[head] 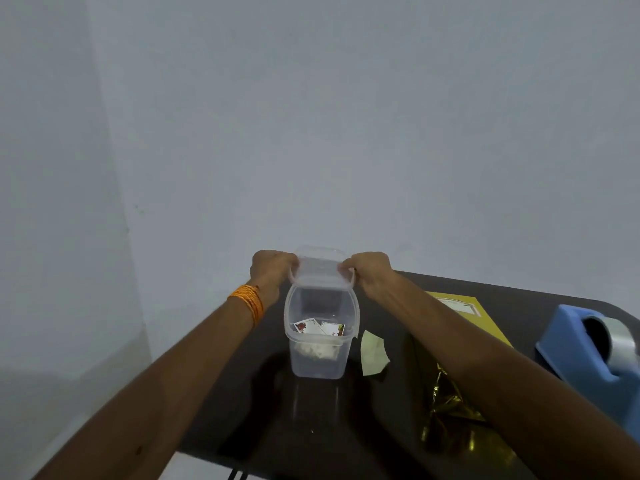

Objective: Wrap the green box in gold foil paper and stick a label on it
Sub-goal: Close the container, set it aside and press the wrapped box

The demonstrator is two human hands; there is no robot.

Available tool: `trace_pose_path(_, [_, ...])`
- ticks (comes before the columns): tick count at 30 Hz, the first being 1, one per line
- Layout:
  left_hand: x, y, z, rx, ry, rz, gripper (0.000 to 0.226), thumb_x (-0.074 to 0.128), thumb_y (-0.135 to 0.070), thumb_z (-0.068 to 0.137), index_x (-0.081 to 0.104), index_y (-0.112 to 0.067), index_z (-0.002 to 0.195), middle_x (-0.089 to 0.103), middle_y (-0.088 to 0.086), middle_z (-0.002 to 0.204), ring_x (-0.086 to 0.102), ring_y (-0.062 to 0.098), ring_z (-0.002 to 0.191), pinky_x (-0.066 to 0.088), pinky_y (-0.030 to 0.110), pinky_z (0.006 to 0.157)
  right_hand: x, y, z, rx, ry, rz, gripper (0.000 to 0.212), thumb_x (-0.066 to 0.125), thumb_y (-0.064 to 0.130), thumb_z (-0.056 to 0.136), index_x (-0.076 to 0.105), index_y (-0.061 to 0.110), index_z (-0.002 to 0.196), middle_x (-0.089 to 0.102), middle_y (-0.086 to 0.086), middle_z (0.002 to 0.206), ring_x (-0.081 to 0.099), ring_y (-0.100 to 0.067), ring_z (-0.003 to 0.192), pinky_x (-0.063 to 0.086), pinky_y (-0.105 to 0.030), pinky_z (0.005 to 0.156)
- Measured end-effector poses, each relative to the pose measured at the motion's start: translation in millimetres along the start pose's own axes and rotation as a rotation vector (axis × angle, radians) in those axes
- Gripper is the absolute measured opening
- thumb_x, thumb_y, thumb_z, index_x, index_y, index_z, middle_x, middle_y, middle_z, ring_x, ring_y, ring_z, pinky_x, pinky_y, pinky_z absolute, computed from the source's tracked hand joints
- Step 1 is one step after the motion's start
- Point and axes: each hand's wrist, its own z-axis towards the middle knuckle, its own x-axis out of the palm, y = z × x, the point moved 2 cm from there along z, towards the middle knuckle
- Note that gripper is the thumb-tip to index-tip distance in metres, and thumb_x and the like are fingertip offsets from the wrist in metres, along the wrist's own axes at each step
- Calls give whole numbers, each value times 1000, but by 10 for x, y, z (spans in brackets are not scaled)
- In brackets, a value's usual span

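At table centre, 12 o'clock from you, your left hand & right hand each pinched one end of the clear lid, fingers curled round its edge, lid held tilted above the back rim of the tub; tub stood upright on the dark table w/ loose labels lying inside. Step, as I judged it: the label part, lid either to come off or go on, couldn't tell which; next move called for seating it square on the rim & pressing both ends evenly, or setting it aside to reach a label. No box showed as green; a flat yellow parcel w/ a white label on top lay at 2 o'clock from the tub, partly behind your right forearm, prob. the box already wrapped, not certain; its long axis seemed to run 11 to 5 o'clock, label face up. Crumpled gold foil lay at 4 o'clock; blue tape dispenser at 3 o'clock, farther out.
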Motion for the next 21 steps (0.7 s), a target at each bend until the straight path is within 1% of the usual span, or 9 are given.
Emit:
trace_pose_path(3, [-64, -63, -299, 134, 2, 129, 6, 71, -5, 77, 73, 0, 77, 68, 7, 77, 61, 20, 72, 52, 27, 69, -55, -29, -265, -137, -64, -171, 11, 78, -3, 74, 68, 2, 71, 65, -10, 76, 61, -19, 73, 55, -32, 69])
trace_pose_path(5, [-119, -72, -446, 203, 6, 186, 7, 70, -6, 80, 76, -3, 80, 70, 5, 78, 62, 17, 71, 53, 28, 69, -89, -95, -409, -202, -78, -216, 8, 79, 4, 77, 72, 3, 75, 67, -7, 78, 62, -17, 75, 52, -29, 67])
trace_pose_path(7, [-166, -50, -522, 228, 10, 237, 10, 69, -8, 81, 77, -3, 78, 72, 7, 79, 63, 17, 71, 55, 31, 70, -101, -156, -539, -238, -83, -255, 3, 76, 8, 82, 74, 6, 81, 71, -5, 82, 68, -18, 79, 56, -28, 68])
trace_pose_path(9, [-203, -31, -577, 238, 3, 299, 13, 68, -9, 80, 76, -1, 74, 72, 13, 77, 61, 20, 68, 55, 35, 67, -99, -200, -640, -297, -87, -349, 5, 72, 10, 86, 76, 7, 88, 73, -7, 87, 71, -19, 79, 60, -30, 67])
trace_pose_path(11, [-204, 5, -607, 246, 6, 367, 16, 64, -10, 79, 73, 1, 72, 67, 17, 71, 55, 22, 64, 49, 34, 59, -92, -241, -688, -355, -109, -457, 9, 68, 10, 89, 75, 5, 86, 72, -7, 85, 69, -17, 74, 57, -26, 60])
trace_pose_path(13, [-193, 37, -646, 249, 13, 443, 19, 61, -10, 80, 71, 3, 70, 61, 18, 65, 50, 23, 62, 43, 31, 56, -68, -278, -722, -392, -139, -522, 13, 66, 13, 92, 75, 4, 92, 71, -9, 88, 68, -18, 77, 58, -26, 63])
trace_pose_path(16, [-161, 61, -685, 276, 8, 550, 23, 58, -9, 84, 71, 2, 68, 65, 21, 71, 51, 24, 62, 44, 30, 58, -42, -325, -721, -462, -189, -595, 20, 63, 17, 95, 73, 3, 105, 71, -11, 96, 69, -20, 84, 60, -29, 74])
trace_pose_path(19, [-174, 26, -742, 315, 1, 643, 24, 56, -10, 89, 67, -9, 68, 65, 15, 74, 53, 24, 66, 46, 31, 63, -23, -327, -715, -479, -162, -690, 23, 61, 16, 96, 72, -3, 102, 70, -14, 96, 64, -19, 79, 49, -24, 64])
trace_pose_path(21, [-172, 3, -748, 324, 0, 703, 24, 55, -11, 92, 69, -6, 73, 69, 16, 82, 55, 24, 68, 46, 31, 64, -30, -310, -699, -466, -146, -736, 26, 60, 17, 96, 71, -5, 102, 69, -14, 96, 64, -21, 81, 44, -24, 64])
